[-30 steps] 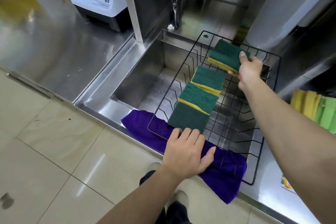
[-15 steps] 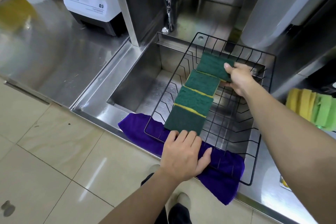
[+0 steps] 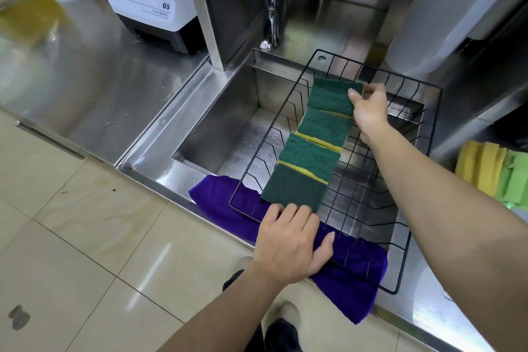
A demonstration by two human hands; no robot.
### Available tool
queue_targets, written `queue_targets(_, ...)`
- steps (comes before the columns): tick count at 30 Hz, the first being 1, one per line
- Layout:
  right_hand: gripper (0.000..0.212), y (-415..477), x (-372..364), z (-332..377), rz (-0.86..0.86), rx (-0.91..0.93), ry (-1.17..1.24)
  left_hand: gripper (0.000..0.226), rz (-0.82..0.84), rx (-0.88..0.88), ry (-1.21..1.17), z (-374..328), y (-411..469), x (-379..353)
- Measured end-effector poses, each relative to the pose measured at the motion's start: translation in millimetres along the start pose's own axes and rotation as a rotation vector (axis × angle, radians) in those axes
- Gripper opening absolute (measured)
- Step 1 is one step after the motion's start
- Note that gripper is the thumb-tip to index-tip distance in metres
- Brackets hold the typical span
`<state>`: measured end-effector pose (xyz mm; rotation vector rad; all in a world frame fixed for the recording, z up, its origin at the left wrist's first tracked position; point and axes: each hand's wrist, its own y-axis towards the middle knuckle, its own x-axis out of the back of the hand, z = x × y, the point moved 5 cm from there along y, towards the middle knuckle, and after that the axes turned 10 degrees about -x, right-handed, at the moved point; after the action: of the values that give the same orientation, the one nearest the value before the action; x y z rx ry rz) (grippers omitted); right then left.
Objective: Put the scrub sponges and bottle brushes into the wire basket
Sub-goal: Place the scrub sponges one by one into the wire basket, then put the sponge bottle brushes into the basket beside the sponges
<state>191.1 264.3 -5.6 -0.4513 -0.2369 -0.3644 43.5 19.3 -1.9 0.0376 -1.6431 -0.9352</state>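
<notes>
My right hand (image 3: 368, 111) pinches the far scrub sponge (image 3: 333, 95) at its right edge, in line with three others in the wire basket (image 3: 411, 240) over the sink (image 3: 228, 111). My left hand (image 3: 288, 246) presses flat on the near rim. If I ease that pressure, I judge the basket could tip into the sink; no bottle brushes are in view.

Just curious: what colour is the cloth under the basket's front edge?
Deep purple cloth, clearest in the head view.

Four green-topped, yellow-backed rectangular scrub sponges (image 3: 314, 145) are lying overlapped in a row inside the black wire basket (image 3: 411, 208); the basket is sitting over the sink.
</notes>
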Motion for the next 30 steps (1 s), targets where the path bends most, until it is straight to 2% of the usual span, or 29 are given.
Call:
queue_targets(6,0.056,3,1,-16,0.049,-0.126,-0.192,0.049,-0.001,-0.001,0.006,0,1,1)
queue_targets(9,0.054,4,4,-12,-0.002,-0.105,-0.348,0.049,-0.003,0.001,0.005,0,1,1)
queue_targets(12,0.052,1,5,-10,-0.01,-0.094,-0.354,0.048,-0.004,-0.003,0.006,0,0,0)
queue_targets(20,0.05,-17,22,-9,0.254,-0.148,-0.352,0.048,-0.012,-0.021,0.038,1,1,0)
queue_targets(25,0.02,-32,60,3,0.035,0.046,-0.272,0.04,0.008,-0.037,0.051,1,2,-1)
queue_targets(30,0.025,-58,123,6,-0.289,0.207,-0.257,0.039,0.019,-0.049,0.054,2,3,0)
